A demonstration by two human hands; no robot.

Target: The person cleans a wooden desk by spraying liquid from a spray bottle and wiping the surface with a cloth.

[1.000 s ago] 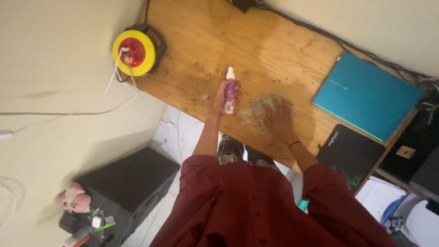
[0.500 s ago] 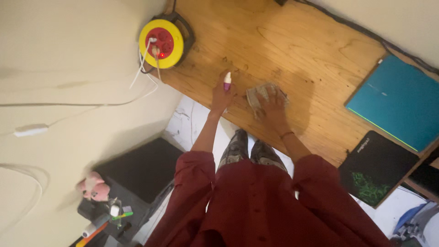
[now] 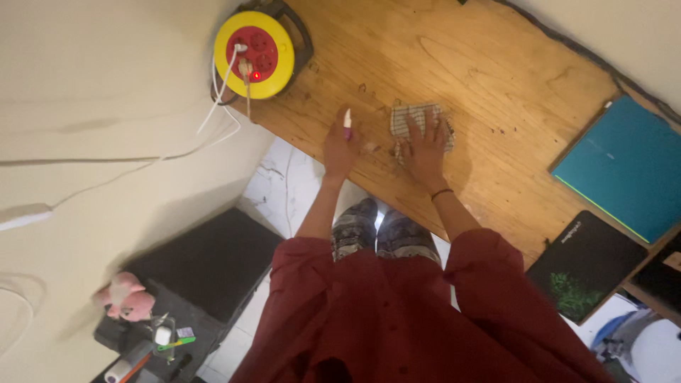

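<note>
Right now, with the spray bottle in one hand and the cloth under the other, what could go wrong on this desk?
1. The left hand holds the spray bottle near the yellow cable reel, which has plugs in it and a red light on; mist could reach the sockets.
2. The right hand presses the checked cloth flat on the wooden desk; a wide wipe might push crumbs or moisture toward the teal laptop.

- One view only, from a camera worn on the person's head, so no second view shares the scene.
- It looks steeply down at the wooden desk (image 3: 482,78), from well above it.
- The desk runs slantwise across the upper frame; the person's red-clad body fills the bottom edge below it.
- Left of the desk lie the wall and a floor strip.
</note>
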